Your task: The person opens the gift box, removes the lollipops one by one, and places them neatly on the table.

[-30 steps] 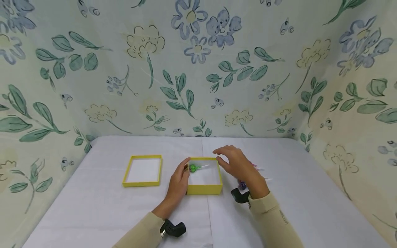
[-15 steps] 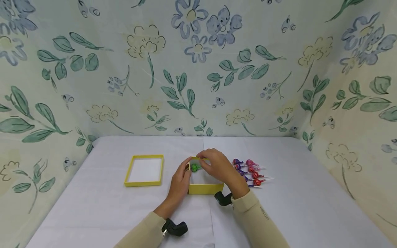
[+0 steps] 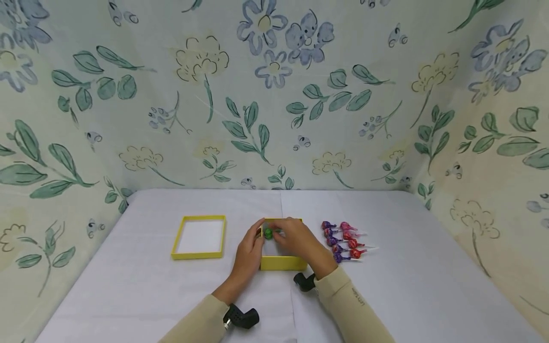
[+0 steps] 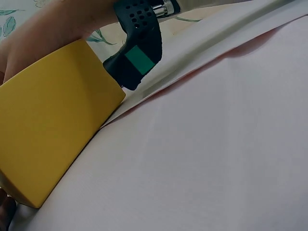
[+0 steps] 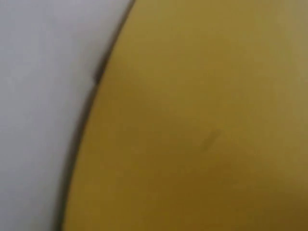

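A yellow box point(image 3: 283, 263) with a white inside stands open-topped in the middle of the table. My left hand point(image 3: 246, 247) grips its left side; the left wrist view shows the yellow outer wall of the box point(image 4: 57, 125) beside that hand. Inside, near the left wall, lies a lollipop with a green head point(image 3: 268, 234). My right hand point(image 3: 297, 238) reaches over the right wall and pinches the lollipop, with thumb and index finger just right of its head. The stick is hidden behind the hand. Only the box wall point(image 5: 192, 115) fills most of the right wrist view.
To the left lies a shallow yellow-rimmed lid point(image 3: 198, 255), white inside up. Right of the box, several purple lollipops point(image 3: 333, 241) and several red and pink lollipops point(image 3: 354, 244) lie in two columns on the white cloth point(image 3: 407, 286). A floral backdrop point(image 3: 274, 119) rises behind.
My right hand has moved left from beside the box, then down into it to the green lollipop, uncovering the lollipops on the right. The left hand has stayed on the box.
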A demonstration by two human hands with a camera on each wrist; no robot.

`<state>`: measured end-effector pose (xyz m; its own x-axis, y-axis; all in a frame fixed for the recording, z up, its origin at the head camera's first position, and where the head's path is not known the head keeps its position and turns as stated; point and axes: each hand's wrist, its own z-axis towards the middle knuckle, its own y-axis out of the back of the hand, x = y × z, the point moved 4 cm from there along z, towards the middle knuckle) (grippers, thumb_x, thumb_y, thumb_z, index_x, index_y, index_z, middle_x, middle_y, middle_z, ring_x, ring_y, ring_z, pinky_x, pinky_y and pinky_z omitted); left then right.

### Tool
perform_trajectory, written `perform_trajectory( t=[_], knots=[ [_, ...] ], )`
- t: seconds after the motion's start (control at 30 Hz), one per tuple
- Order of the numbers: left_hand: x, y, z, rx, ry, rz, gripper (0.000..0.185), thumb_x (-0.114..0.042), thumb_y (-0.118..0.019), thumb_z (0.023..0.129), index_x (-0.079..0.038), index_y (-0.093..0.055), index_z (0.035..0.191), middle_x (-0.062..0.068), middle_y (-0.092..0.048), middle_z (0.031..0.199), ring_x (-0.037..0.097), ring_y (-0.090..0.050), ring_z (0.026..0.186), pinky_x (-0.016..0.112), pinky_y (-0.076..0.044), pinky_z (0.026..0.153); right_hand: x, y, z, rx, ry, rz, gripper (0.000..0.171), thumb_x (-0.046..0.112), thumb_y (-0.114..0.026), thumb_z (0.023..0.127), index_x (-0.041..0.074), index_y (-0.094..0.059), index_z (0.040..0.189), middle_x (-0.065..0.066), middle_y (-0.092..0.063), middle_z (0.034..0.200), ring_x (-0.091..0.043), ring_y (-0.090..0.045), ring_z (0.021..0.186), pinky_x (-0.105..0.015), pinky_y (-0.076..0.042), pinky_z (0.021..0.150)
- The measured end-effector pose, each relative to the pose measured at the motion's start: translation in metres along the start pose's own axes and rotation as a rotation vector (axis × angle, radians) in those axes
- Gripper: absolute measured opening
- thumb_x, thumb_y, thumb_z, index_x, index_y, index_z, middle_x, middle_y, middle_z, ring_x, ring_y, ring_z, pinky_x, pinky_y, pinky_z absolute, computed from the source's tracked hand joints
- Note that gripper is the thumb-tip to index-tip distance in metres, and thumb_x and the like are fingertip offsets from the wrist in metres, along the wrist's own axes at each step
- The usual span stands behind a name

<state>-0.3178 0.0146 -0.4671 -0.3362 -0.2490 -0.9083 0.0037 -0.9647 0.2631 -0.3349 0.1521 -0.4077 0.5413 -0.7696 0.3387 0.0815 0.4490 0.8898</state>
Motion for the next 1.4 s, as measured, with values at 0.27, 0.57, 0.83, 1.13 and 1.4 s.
perform_trajectory(
  t=[0.27, 0.57, 0.83, 1.13, 1.4],
  knots=[
    [-0.002, -0.002, 0.000, -0.004, -0.036, -0.009, 0.049, -0.009, -0.042, 0.097, -0.021, -0.045, 0.144, 0.002, -0.046, 0.145, 0.025, -0.047, 0.130, 0.046, -0.040, 0.105, -0.003, -0.005, -0.001, 0.049, -0.022, -0.061, 0.018, 0.013, -0.068, 0.089, 0.014, -0.071, 0.106, 0.002, -0.071, 0.100, -0.016, -0.066, 0.095, -0.035, -0.054, 0.085],
    [0.001, 0.000, 0.000, -0.018, -0.032, -0.003, 0.049, -0.008, -0.043, 0.097, -0.019, -0.045, 0.144, 0.001, -0.046, 0.145, 0.024, -0.047, 0.129, 0.044, -0.041, 0.105, -0.003, -0.010, 0.001, 0.102, -0.022, -0.108, 0.024, 0.018, -0.068, 0.089, 0.017, -0.070, 0.113, 0.003, -0.071, 0.105, -0.015, -0.066, 0.095, -0.035, -0.055, 0.084],
    [0.001, -0.001, 0.000, -0.012, -0.026, 0.005, 0.050, -0.008, -0.042, 0.096, -0.019, -0.045, 0.144, 0.001, -0.046, 0.145, 0.025, -0.048, 0.129, 0.045, -0.041, 0.104, -0.004, -0.011, 0.001, 0.147, -0.085, -0.078, 0.029, 0.018, -0.070, 0.088, 0.016, -0.068, 0.117, 0.001, -0.071, 0.107, -0.016, -0.065, 0.099, -0.036, -0.053, 0.087],
    [0.002, -0.002, -0.001, -0.003, -0.013, 0.001, 0.049, -0.008, -0.041, 0.096, -0.017, -0.045, 0.144, -0.001, -0.045, 0.146, 0.022, -0.047, 0.129, 0.042, -0.041, 0.105, -0.005, -0.012, -0.001, 0.172, -0.096, -0.094, 0.031, 0.019, -0.073, 0.085, 0.017, -0.069, 0.115, 0.001, -0.071, 0.102, -0.015, -0.064, 0.093, -0.036, -0.054, 0.084],
    [0.002, -0.001, 0.001, -0.006, -0.013, 0.013, 0.049, -0.009, -0.040, 0.096, -0.021, -0.045, 0.144, -0.002, -0.045, 0.145, 0.021, -0.047, 0.129, 0.041, -0.041, 0.106, -0.004, -0.010, -0.001, 0.139, -0.083, -0.027, 0.024, 0.014, -0.074, 0.084, 0.019, -0.071, 0.107, 0.003, -0.072, 0.101, -0.015, -0.066, 0.096, -0.036, -0.053, 0.088]
  ],
)
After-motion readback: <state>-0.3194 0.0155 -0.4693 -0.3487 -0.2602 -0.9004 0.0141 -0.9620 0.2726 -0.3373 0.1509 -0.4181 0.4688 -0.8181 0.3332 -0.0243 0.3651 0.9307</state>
